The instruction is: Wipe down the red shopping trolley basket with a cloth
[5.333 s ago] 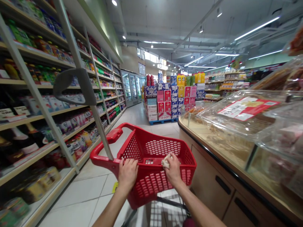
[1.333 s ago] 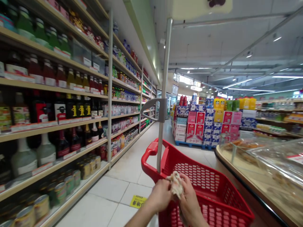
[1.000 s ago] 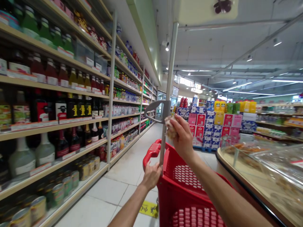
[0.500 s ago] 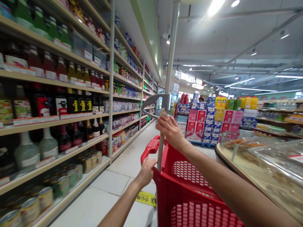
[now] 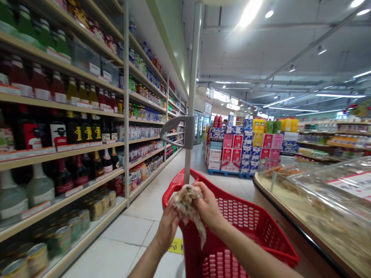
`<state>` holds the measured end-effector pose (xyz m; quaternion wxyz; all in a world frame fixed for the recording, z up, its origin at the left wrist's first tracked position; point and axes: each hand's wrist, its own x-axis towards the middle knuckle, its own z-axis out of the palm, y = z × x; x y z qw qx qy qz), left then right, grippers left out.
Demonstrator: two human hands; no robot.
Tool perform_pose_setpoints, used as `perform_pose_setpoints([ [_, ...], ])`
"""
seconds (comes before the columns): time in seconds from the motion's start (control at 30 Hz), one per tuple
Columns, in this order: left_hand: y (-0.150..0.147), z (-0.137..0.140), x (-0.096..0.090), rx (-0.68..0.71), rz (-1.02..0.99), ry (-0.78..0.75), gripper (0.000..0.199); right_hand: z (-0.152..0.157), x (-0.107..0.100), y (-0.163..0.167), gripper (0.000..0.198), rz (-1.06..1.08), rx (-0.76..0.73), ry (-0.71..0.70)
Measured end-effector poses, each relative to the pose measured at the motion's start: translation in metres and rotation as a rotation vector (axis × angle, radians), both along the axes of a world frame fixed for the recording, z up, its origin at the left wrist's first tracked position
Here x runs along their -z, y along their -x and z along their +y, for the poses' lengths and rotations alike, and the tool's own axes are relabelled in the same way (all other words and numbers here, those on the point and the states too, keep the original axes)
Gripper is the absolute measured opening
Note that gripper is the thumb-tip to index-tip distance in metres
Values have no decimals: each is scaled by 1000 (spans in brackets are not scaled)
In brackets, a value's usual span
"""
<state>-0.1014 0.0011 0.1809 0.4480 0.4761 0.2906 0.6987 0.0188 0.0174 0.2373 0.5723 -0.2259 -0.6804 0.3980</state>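
A dirty, crumpled white rag (image 5: 188, 204) is bunched between my two hands, with a loose end hanging down. My right hand (image 5: 209, 208) is closed on its right side. Fingers of my left hand (image 5: 168, 222) are curled against its left side, partly hidden by the cloth. Just beyond the hands are the red handle (image 5: 176, 181) of a red plastic shopping basket (image 5: 240, 208) and an upright metal pole (image 5: 192, 77). A grey loop-shaped grip (image 5: 188, 132) is fixed on the pole above the rag.
Shelves (image 5: 87, 146) with bottles and cans line the left side. A counter with clear covers (image 5: 319, 185) stands close on the right. Stacked cartons (image 5: 232, 154) stand ahead beside the tiled aisle (image 5: 139, 227). A yellow floor sticker (image 5: 176, 246) lies below my left hand.
My right hand has come down from the pole with the rag. My left hand has left the pole's base and now meets the rag. The view has shifted slightly right.
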Motion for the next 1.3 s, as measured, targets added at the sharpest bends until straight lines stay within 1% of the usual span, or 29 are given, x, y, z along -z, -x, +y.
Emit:
perform_pose_setpoints([
  [0.07, -14, -14, -4, 116, -129, 80, 43, -1, -3, 8, 8, 130, 32, 88],
  [0.13, -23, -25, -8, 159, -144, 164, 43, 0, 2, 14, 10, 187, 87, 132],
  [0.17, -26, -29, -11, 158, -136, 190, 42, -1, 6, 16, 10, 184, 132, 113],
  [0.23, -27, -32, -15, 100, -137, 227, 42, -3, 18, 15, 7, 139, 265, -33],
  [0.3, -28, -31, -18, 8, -176, 253, 44, -7, 32, 9, 11, 11, 369, -286],
  [0.33, -29, -29, -18, -23, -192, 271, 45, -10, 40, 5, 15, -82, 383, -412],
  [0.4, -32, -27, -14, -34, -204, 309, 40, -14, 58, -6, 28, -302, 349, -602],
  [0.47, -33, -26, -7, 36, -184, 359, 28, -16, 74, -18, 49, -495, 296, -711],
  [0.5, -31, -26, -3, 107, -147, 398, 21, -15, 80, -24, 57, -572, 269, -740],
  [0.53, -27, -26, 0, 193, -79, 436, 16, -12, 82, -31, 60, -637, 234, -766],
  [0.57, -20, -26, 1, 268, 30, 454, 14, -7, 80, -36, 58, -682, 201, -795],
  [0.6, -12, -23, 2, 297, 174, 448, 13, -1, 74, -40, 53, -696, 187, -824],
  [0.63, -1, -19, 2, 242, 329, 416, 16, 6, 63, -42, 47, -679, 200, -847],
  [0.67, 9, -12, 1, 108, 483, 355, 24, 15, 49, -41, 43, -630, 244, -869],
  [0.73, 28, 7, 1, -338, 738, 191, 43, 34, 18, -31, 38, -487, 396, -899],
  [0.77, 35, 18, 2, -485, 872, 113, 52, 44, 6, -24, 36, -430, 466, -919],
  [0.8, 39, 30, 5, -546, 1014, 62, 58, 53, 1, -16, 34, -421, 496, -951],
  [0.83, 42, 41, 10, -548, 1150, 25, 62, 62, 3, -9, 33, -443, 504, -982],
  [0.87, 44, 50, 15, -511, 1268, 3, 64, 69, 16, -5, 32, -491, 490, -1014],
  [0.9, 45, 58, 21, -475, 1354, -8, 64, 74, 37, -3, 31, -571, 460, -1030],
  [0.97, 46, 68, 31, -465, 1433, -39, 62, 75, 100, -10, 30, -708, 400, -1024],
  [1.03, 47, 71, 36, -490, 1451, -91, 61, 66, 166, -27, 29, -845, 345, -959],
  [1.07, 46, 70, 36, -507, 1450, -114, 59, 59, 191, -37, 27, -881, 315, -923],
  [1.1, 44, 67, 36, -525, 1444, -133, 57, 52, 208, -45, 27, -903, 279, -897],
  [1.13, 40, 64, 34, -550, 1431, -148, 53, 46, 216, -50, 26, -904, 257, -874],
  [1.17, 34, 60, 32, -589, 1410, -164, 48, 42, 215, -52, 26, -887, 256, -851],
  [1.23, 13, 51, 29, -687, 1335, -211, 40, 42, 196, -46, 27, -820, 320, -800],
  [1.27, -2, 48, 28, -707, 1296, -254, 37, 46, 184, -42, 28, -779, 365, -770],
  [1.3, -18, 46, 28, -687, 1271, -311, 35, 50, 176, -37, 29, -745, 387, -745],
])
